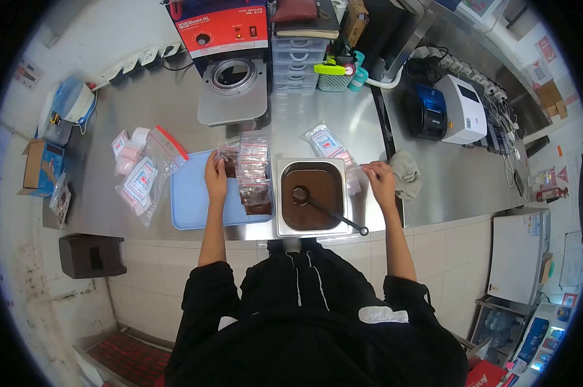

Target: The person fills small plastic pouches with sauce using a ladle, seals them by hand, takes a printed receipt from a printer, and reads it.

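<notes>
My left hand (pixel 216 177) is over the blue tray (pixel 189 209), its fingers closed on the top edge of a small zip bag (pixel 230 169) with dark brown contents. Beside it, a row of similar filled zip bags (pixel 252 169) overlaps along the tray's right side. To the right stands a steel pan (pixel 281 213) of brown sauce (pixel 327 184), with a black-handled ladle (pixel 330 211) resting in it. Right of the pan, my right hand (pixel 380 180) pinches a clear plastic bag (pixel 354 180). Touching that bag lies a pack of printed bags (pixel 327 140).
A cup sealer (pixel 223 39) stands at the back. Left of the tray lies a larger bag of packs (pixel 140 184). A grey cloth (pixel 405 174) is right of my right hand. Drawers (pixel 296 64) and a label printer (pixel 462 109) stand farther back.
</notes>
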